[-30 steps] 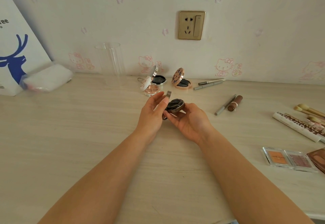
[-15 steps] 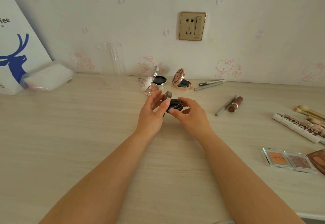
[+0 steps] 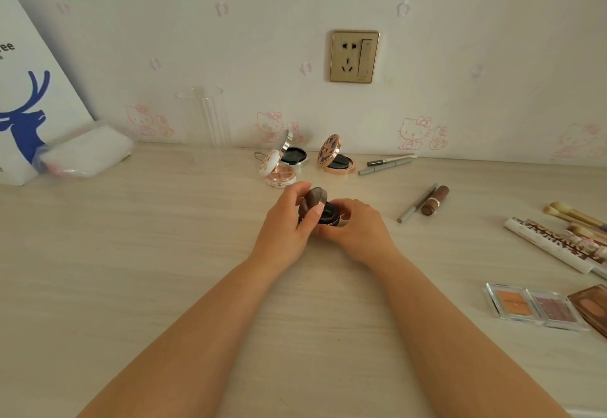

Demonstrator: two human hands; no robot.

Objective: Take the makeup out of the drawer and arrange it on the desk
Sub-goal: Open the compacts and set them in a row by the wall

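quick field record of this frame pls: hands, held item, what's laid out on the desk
left hand: grip on the raised lid of the dark compact
right hand: holds the compact's base
compact: open, low over the desk
back row: three open compacts, white, silver, patterned; two pencils
right side: lipstick, brushes, eyeshadow palette

Just one view here, a wide-angle cam on the person's head, looking forward and down across the pale wood-grain desk (image 3: 138,286) toward the white cartoon-cat wallpapered wall (image 3: 460,56). Both bare forearms reach in from the bottom edge, fairly close up. Edges look bent by the lens.
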